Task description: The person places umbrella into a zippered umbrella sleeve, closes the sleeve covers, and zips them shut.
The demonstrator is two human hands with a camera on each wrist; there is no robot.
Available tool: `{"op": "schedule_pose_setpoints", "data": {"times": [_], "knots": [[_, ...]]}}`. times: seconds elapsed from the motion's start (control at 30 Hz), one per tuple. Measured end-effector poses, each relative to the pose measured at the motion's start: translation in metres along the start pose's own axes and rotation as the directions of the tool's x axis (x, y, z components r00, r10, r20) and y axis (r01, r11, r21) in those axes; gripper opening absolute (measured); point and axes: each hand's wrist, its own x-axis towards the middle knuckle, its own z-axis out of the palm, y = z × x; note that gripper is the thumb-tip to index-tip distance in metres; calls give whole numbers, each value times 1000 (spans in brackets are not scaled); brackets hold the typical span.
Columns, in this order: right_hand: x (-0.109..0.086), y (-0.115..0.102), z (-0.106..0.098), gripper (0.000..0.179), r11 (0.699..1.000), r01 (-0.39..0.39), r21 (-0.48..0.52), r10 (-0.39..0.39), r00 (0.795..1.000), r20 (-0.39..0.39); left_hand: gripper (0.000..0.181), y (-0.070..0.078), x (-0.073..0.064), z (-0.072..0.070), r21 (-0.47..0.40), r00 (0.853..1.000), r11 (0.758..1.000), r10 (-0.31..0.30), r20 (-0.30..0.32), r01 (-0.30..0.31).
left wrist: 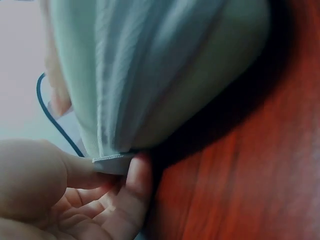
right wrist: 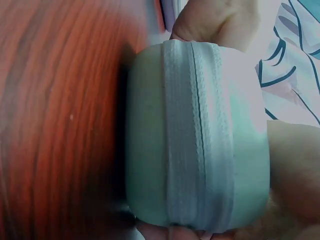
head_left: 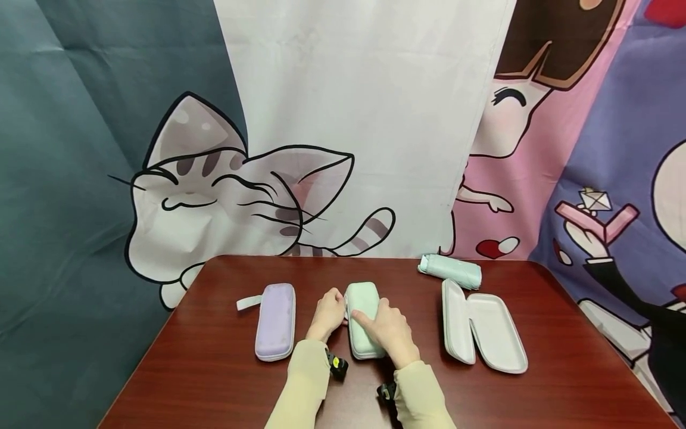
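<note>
A mint-green zippered case [head_left: 362, 299] lies near the middle of the table, its zipper running round the side. My right hand [head_left: 392, 329] grips it from the right, thumb across the top and fingers along the far side. On the left side of the case, my left hand [head_left: 328, 313] pinches a small grey tab [left wrist: 112, 164] between thumb and forefinger, at the end of the zipper band. The zipper [right wrist: 199, 125] looks closed along the near end in the right wrist view. Part of the left hand [right wrist: 215, 22] shows beyond the case there.
A purple zippered case [head_left: 276, 322] with a white wrist strap [head_left: 249, 302] lies to the left. To the right, a white case [head_left: 498, 333] lies unfolded in two halves. Behind it is a rolled mint bundle [head_left: 450, 271] near the table's back edge, before a printed cloth backdrop.
</note>
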Motion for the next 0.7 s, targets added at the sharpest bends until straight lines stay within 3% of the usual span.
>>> {"op": "schedule_pose_setpoints", "data": {"times": [0.17,0.4,0.7], "knots": [[-2,1,3,81,1000,-14,27,14,1000,16,21,-2,-6,2,12,1000,1000,8,-6,-8],[-2,6,-5,74,999,-9,48,7,999,50,36,1,-13,2,9,999,1000,12,45,-12],[-2,2,-26,44,996,87,29,-89,995,46,37,11,-15,-6,195,994,975,111,0,-108]]}}
